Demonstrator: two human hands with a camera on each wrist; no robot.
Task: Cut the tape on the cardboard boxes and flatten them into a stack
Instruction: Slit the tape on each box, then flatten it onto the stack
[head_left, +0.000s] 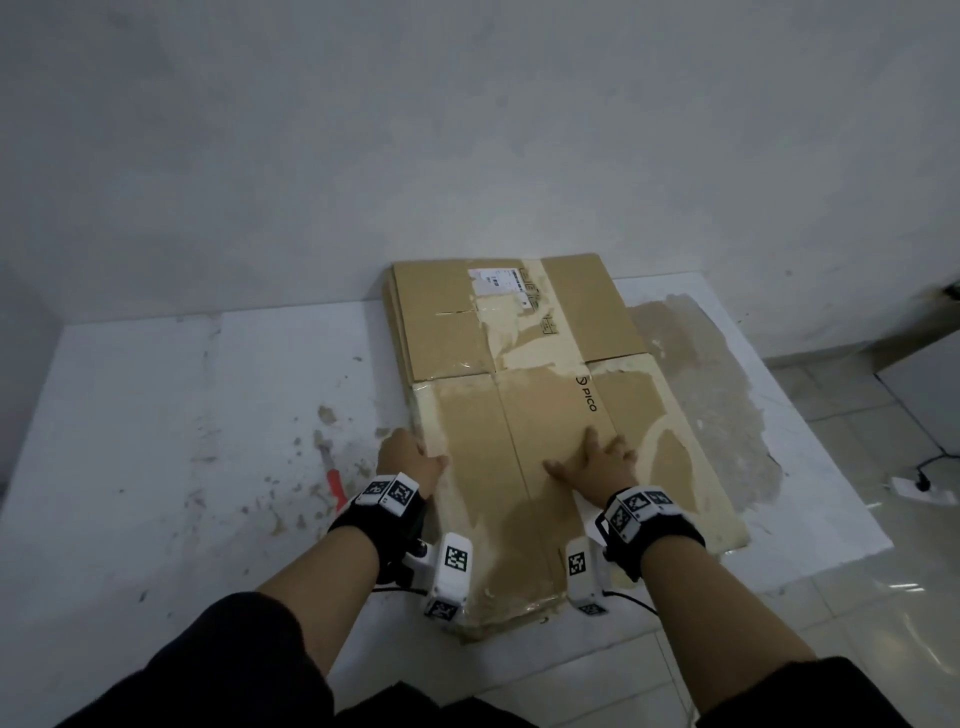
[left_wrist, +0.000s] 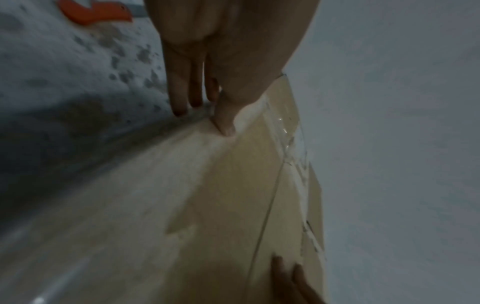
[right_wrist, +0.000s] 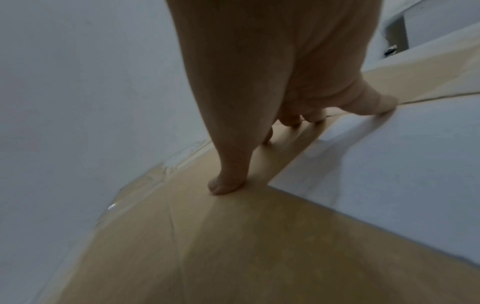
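A flattened cardboard box (head_left: 540, 405) with torn tape and a PICO print lies on top of other flattened boxes (head_left: 394, 312) on the white table. My left hand (head_left: 410, 457) is at the box's left edge; in the left wrist view the left hand (left_wrist: 205, 115) has straight fingers alongside the edge and its thumb on top of the cardboard (left_wrist: 233, 205). My right hand (head_left: 597, 457) lies flat with spread fingers on the middle of the box. The right wrist view shows the right hand (right_wrist: 259, 148) pressing on the cardboard (right_wrist: 233, 246).
A red-handled knife (head_left: 332, 478) lies on the stained white table (head_left: 156, 441) just left of my left hand; its orange handle (left_wrist: 96, 12) shows in the left wrist view. A grey wall stands right behind the stack. Tiled floor (head_left: 883, 571) with a power strip (head_left: 924, 488) is on the right.
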